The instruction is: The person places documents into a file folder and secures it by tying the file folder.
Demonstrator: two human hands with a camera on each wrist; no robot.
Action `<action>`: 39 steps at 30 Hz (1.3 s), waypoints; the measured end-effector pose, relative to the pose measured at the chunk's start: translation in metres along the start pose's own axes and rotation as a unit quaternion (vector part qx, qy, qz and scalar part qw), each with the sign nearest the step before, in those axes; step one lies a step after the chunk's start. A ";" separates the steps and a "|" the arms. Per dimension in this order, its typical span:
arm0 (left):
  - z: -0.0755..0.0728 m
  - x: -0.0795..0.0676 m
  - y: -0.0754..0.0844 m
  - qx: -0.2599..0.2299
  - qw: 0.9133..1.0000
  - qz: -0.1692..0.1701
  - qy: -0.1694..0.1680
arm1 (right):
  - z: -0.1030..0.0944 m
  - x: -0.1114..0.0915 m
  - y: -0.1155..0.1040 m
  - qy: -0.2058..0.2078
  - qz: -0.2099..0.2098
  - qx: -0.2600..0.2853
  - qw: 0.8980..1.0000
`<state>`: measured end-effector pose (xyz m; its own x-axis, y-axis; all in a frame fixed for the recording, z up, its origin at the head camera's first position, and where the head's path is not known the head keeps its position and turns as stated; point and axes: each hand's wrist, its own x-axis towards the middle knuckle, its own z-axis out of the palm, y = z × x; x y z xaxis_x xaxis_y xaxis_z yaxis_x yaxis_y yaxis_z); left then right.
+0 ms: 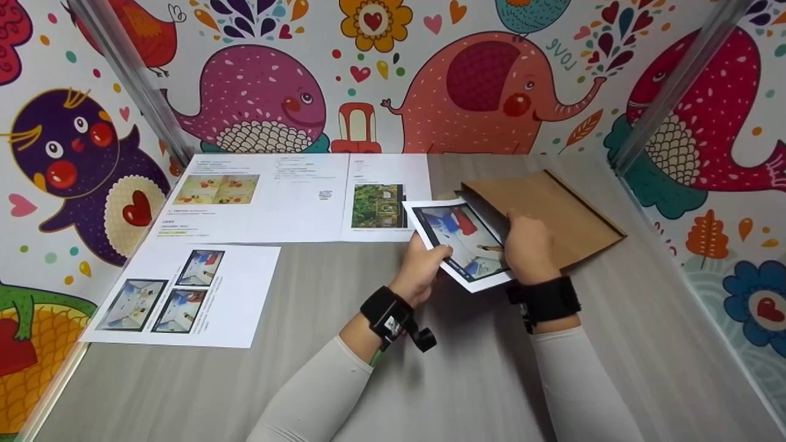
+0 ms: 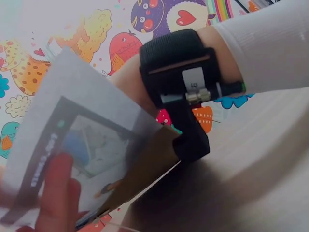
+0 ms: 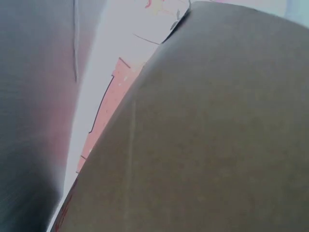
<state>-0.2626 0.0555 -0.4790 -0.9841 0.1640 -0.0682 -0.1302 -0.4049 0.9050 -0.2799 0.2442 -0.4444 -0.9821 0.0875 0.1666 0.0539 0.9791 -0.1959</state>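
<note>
My left hand (image 1: 419,267) pinches the lower left edge of a white printed paper (image 1: 457,236), its thumb lying on the front. A dark-framed picture of a blue and white room with a red patch is printed on it. The far edge of this paper overlaps the mouth of a brown kraft envelope (image 1: 565,215). My right hand (image 1: 531,245) grips the envelope at that mouth, its fingertips hidden from the head view. In the left wrist view the paper (image 2: 53,92) stands tilted before the brown envelope (image 2: 149,169). Brown envelope surface (image 3: 207,135) fills much of the right wrist view.
Printed white sheets (image 1: 301,215) lie along the back of the grey table (image 1: 319,368). Another sheet (image 1: 239,307) with several small pictures lies at the left. Walls (image 1: 381,73) with cartoon animals enclose the back and sides. Both wrists wear black camera straps (image 1: 556,299).
</note>
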 end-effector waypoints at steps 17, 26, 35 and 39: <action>-0.002 0.000 0.010 0.050 0.997 0.036 0.039 | -0.001 -0.007 -0.010 0.016 -0.038 0.034 0.999; -0.005 -0.001 0.000 0.049 0.998 0.013 0.046 | -0.018 -0.006 0.014 -0.133 -0.047 0.059 0.988; -0.007 0.001 -0.029 0.034 0.998 -0.028 0.051 | 0.011 -0.014 0.034 -0.034 -0.067 0.048 0.996; -0.007 0.002 -0.036 0.028 0.997 -0.043 0.053 | 0.028 -0.024 0.039 0.053 -0.071 0.017 0.996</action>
<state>-0.2604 0.0642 -0.5150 -0.9774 0.0979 -0.1872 -0.2097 -0.3416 0.9162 -0.2596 0.2748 -0.4829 -0.9545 -0.0312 0.2966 -0.0925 0.9764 -0.1950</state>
